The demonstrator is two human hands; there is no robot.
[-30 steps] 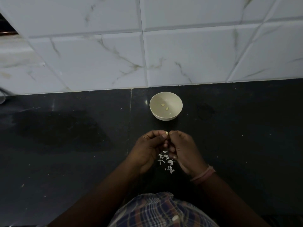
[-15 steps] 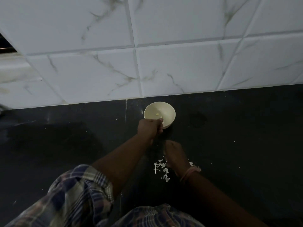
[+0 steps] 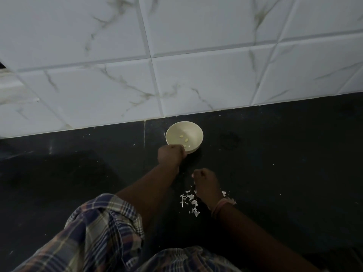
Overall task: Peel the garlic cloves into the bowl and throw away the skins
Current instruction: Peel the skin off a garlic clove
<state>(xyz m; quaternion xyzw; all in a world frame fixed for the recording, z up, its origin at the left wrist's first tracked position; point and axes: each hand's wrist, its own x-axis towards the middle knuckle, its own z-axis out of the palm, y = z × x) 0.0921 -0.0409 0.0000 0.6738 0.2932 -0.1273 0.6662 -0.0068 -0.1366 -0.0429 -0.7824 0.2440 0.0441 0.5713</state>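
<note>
A cream bowl (image 3: 170, 132) stands on the black counter close to the tiled wall, with three peeled garlic cloves (image 3: 186, 139) in its bottom. My left hand (image 3: 170, 156) reaches over the bowl's near rim, fingers curled, and a pale clove shows at its fingertips just inside the bowl. My right hand (image 3: 204, 183) hovers low over the counter nearer to me, loosely fisted, with a small pale scrap of skin at its thumb. Several white garlic skins (image 3: 189, 201) lie scattered beside and under the right wrist.
The white marble-patterned tile wall (image 3: 196, 85) rises right behind the bowl. The black counter (image 3: 275, 173) stretches wide to both sides. My checked sleeve (image 3: 98, 232) fills the lower left.
My hands, held together over the skins a second ago, have separated. The left hand carried the clove forward to the bowl, and the right hand stayed by the skins.
</note>
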